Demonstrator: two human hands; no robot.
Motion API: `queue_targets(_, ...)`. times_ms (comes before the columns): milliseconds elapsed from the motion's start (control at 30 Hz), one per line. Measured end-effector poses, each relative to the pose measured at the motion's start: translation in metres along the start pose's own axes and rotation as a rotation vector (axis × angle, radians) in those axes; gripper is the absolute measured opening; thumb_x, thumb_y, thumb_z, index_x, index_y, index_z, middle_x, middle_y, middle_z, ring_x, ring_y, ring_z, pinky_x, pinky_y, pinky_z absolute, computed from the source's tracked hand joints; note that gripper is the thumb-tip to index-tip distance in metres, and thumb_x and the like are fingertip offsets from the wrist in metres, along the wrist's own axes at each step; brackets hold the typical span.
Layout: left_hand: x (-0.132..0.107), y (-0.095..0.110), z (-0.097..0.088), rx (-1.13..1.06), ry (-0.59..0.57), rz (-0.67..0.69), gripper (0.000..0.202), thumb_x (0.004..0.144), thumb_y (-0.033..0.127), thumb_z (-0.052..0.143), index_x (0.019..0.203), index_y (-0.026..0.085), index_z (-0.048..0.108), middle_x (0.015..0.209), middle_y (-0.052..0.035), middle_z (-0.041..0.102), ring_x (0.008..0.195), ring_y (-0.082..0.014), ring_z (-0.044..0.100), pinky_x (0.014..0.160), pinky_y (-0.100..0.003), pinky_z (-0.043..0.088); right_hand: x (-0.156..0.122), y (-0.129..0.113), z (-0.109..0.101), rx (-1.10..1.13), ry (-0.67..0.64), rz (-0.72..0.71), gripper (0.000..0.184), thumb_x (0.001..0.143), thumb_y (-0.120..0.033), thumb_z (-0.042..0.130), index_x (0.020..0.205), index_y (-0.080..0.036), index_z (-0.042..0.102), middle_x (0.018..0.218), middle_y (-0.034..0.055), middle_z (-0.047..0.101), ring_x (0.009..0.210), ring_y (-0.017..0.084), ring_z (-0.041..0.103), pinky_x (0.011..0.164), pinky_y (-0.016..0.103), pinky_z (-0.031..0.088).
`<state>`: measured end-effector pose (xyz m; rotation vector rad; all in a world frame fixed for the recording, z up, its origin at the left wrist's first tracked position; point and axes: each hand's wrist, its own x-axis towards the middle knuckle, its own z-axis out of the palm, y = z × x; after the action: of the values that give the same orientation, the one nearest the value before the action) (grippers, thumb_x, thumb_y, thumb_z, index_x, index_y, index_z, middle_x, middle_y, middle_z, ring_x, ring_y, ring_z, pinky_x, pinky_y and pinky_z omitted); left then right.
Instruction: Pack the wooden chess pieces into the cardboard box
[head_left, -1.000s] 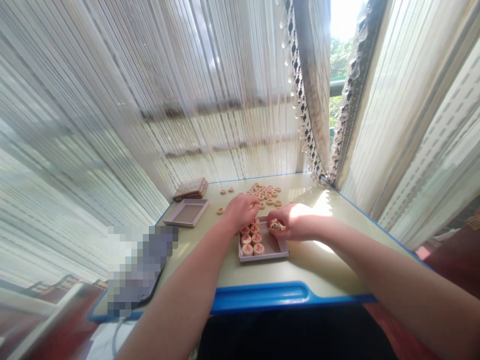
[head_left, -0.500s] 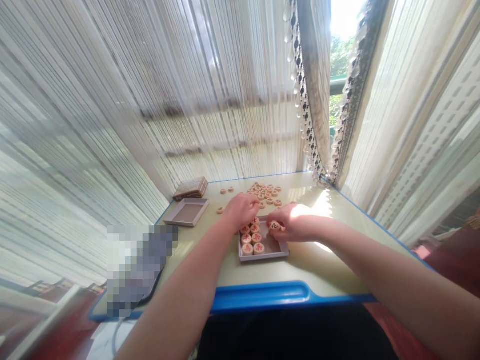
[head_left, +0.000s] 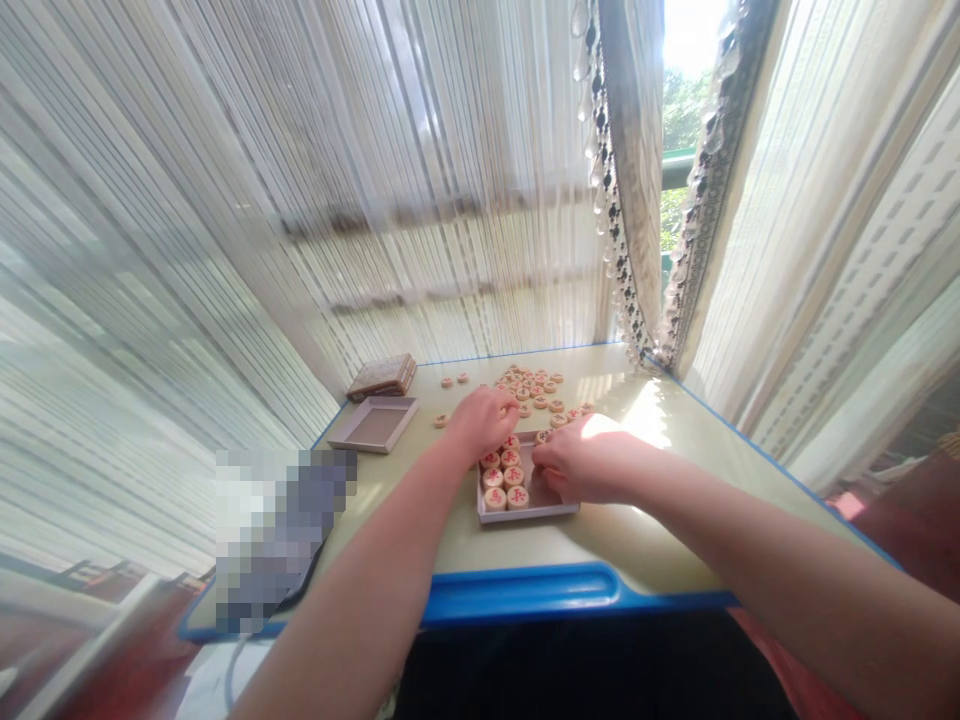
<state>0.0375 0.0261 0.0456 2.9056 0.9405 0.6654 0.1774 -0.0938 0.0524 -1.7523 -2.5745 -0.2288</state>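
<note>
Since half a second ago the right hand (head_left: pixel 585 462) has come nearer the person along the right side of the shallow box (head_left: pixel 529 515): then it pinched a disc with a dark character in plain view, while now its fingers bend down into the box and I cannot tell whether they hold anything. A dark-marked disc (head_left: pixel 543 438) shows at the far side of the box, just beyond those fingers, and three loose discs (head_left: pixel 559 421) beyond the right hand are in fuller view than before. The left hand (head_left: pixel 484 420) has stayed over the far left corner, fingers curled in narrowly; what it may hold is hidden. In the box, round discs with red characters (head_left: pixel 514 477) stand in two columns along the left wall, seven of them at least partly visible, face up and close together, with more perhaps under the left hand. Beyond the box, a scattered heap of discs (head_left: pixel 538 390) lies on the table (head_left: pixel 645 545), and three more lie off to the left, well apart from it. A second shallow tray (head_left: pixel 373 426) sits at the left, open side up, just in front of a flat stack (head_left: pixel 381 376)
</note>
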Motion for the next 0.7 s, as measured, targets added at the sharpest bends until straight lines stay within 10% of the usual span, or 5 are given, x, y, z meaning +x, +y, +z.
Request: queue_targets(700, 0.000, -0.003, 0.001, 0.008, 0.011, 0.020, 0.027, 0.079, 0.022, 0.042, 0.084, 0.018, 0.069, 0.086, -0.0045, 0.069, 0.085, -0.0181, 0.059, 0.081, -0.029, 0.043, -0.001, 0.012, -0.004, 0.012, 0.046, 0.073, 0.026, 0.078, -0.036, 0.042, 0.092, -0.025, 0.061, 0.068, 0.0033, 0.060, 0.061, 0.016, 0.054, 0.051, 0.025, 0.029)
